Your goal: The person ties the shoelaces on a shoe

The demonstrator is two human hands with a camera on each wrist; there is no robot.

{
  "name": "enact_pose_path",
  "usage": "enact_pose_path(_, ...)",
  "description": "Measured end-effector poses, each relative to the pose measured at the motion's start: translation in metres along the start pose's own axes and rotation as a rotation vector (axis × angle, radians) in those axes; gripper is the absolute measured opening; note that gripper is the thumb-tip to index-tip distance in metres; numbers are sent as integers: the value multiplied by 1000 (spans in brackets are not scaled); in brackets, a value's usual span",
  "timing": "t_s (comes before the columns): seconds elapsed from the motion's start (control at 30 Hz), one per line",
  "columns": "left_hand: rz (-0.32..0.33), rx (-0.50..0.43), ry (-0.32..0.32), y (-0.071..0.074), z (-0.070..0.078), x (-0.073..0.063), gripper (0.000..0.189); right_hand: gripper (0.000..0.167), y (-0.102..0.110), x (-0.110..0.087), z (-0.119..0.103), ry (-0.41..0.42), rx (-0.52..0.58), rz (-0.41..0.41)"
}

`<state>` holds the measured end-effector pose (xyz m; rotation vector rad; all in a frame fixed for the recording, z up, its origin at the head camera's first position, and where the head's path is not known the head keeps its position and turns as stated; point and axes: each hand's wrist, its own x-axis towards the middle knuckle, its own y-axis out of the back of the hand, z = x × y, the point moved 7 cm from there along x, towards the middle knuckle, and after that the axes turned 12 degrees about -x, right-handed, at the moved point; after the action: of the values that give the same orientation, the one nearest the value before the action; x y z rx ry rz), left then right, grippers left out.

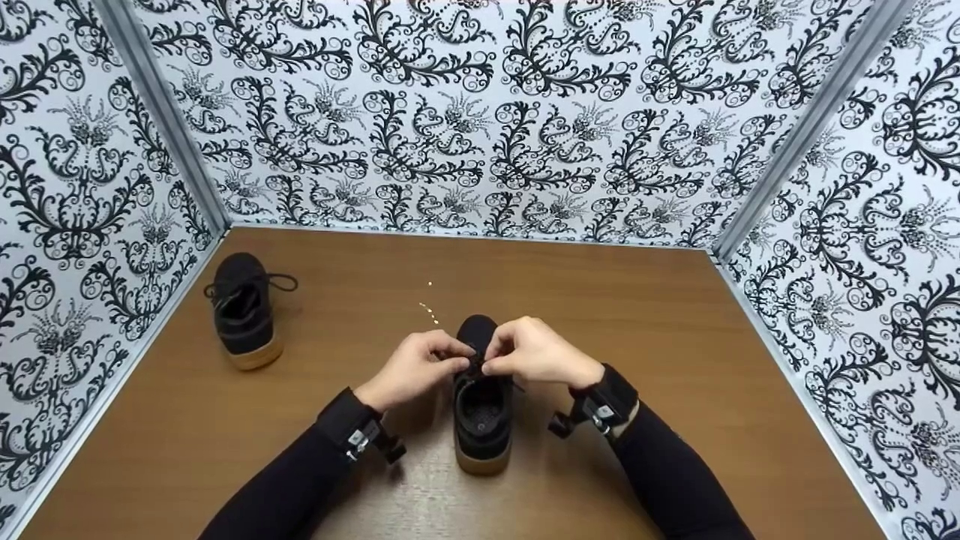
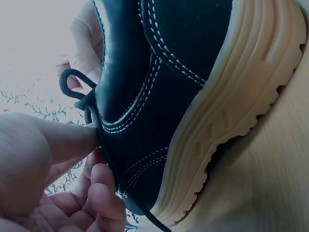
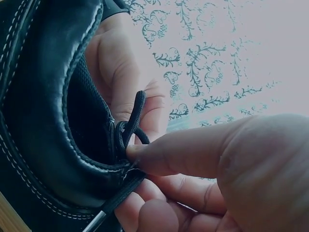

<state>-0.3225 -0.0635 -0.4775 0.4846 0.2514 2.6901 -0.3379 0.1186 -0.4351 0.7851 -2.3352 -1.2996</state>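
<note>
A black shoe (image 1: 482,442) with a tan gum sole (image 2: 241,82) and pale stitching stands upright on the brown table, toe pointing away. From its left side, my left hand (image 1: 416,369) pinches the black shoelace (image 2: 86,101) between thumb and fingers, and a small loop sticks up there. Across from it, my right hand (image 1: 541,352) has its thumb pressed against its fingers on the lace (image 3: 137,116) by the top of the tongue. One lace end with a shiny tip (image 3: 95,221) hangs below the right fingers. Parts of the knot are hidden behind fingertips.
A second black shoe (image 1: 241,271) with a tan sole stands at the far left, a lace loop (image 1: 283,282) sticking out to its right. Patterned black-and-white walls (image 1: 465,135) enclose the wooden table (image 1: 615,292) at the back and both sides.
</note>
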Motion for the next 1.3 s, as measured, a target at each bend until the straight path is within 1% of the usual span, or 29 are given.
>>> enact_pose_path(0.1,-11,0,-16,-1,1,0,17,7,0,0,1,-5,9,-2)
enact_pose_path(0.27,-14,-10,-20,-1,0,1,20,7,-1,0,4,-20,21,-5)
enact_pose_path(0.47,2,-8,-52,-2,-1,1,16,7,-1,0,5,-28,17,-9)
enact_pose_path(0.57,-1,13,-71,-4,0,1,12,6,0,-1,5,-35,27,-25)
enact_pose_path(0.7,-11,65,-95,-5,0,1,10,5,0,-2,6,-46,49,-49)
enact_pose_path(0.8,-16,82,-108,-5,1,1,8,5,1,-2,7,-44,76,-68)
enact_pose_path(1.03,-29,87,-125,-3,1,0,6,5,2,-5,5,-35,101,-92)
enact_pose_path(1.3,-38,110,-120,1,-3,1,7,6,1,-4,6,-27,125,-104)
